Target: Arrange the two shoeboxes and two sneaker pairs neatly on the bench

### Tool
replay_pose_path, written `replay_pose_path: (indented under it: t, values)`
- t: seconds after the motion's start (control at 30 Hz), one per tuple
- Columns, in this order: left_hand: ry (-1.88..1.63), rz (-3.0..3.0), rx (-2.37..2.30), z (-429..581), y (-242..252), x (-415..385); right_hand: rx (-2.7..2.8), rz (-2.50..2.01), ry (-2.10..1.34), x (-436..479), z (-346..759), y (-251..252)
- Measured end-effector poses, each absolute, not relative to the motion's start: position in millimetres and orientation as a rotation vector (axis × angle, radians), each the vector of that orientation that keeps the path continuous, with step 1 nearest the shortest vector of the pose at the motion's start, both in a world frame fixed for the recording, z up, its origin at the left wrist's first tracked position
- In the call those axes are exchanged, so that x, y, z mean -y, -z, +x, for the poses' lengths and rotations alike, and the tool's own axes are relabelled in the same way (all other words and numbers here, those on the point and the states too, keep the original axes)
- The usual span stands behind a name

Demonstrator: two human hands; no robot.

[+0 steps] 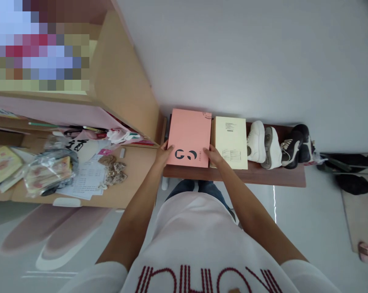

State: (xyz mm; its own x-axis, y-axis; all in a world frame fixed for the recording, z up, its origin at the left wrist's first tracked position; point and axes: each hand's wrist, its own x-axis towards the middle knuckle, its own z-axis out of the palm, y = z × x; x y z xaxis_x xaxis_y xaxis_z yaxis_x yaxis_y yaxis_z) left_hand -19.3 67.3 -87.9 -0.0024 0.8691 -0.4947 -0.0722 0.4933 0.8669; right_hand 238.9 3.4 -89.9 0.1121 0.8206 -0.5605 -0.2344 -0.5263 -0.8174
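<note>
A pink shoe box [188, 132] with dark lettering lies at the left end of a brown wooden shelf top [263, 177]. My left hand [163, 154] grips its left edge near the front corner. On the opposite side, my right hand [213, 156] holds the right edge, thumb on the lid. The fingers under both sides are mostly hidden. A cream box [232, 140] with printed labels stands close to my right hand. Beyond it come a pair of white shoes [257, 142] and a pair of black shoes [292, 147].
To the left, a desk [138, 175] bears papers [88, 175], a plastic-wrapped package [49, 173] and a dried brownish cluster [113, 169]. A tan cabinet [123, 77] rises beside the grey wall [248, 53]. Black bags [353, 184] and a pink slipper [365, 251] are at right.
</note>
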Motion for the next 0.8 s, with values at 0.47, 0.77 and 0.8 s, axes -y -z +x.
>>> replay_pose_path:
  t: [0.47, 0.77, 0.8]
  values:
    - [-0.879, 0.781, -1.397, -14.1, 98.4, -68.4, 0.543, -1.585, -1.536, -9.0, 240.0, 101.6]
    - [-0.828, 0.855, -1.448, -13.7, 103.4, -78.9, 0.58, -1.642, -1.512, -21.1, 233.4, 96.5]
    - [-0.802, 0.893, -1.474, -13.0, 101.8, -80.4, 0.6, -1.69, -1.493, -21.8, 232.2, 95.4]
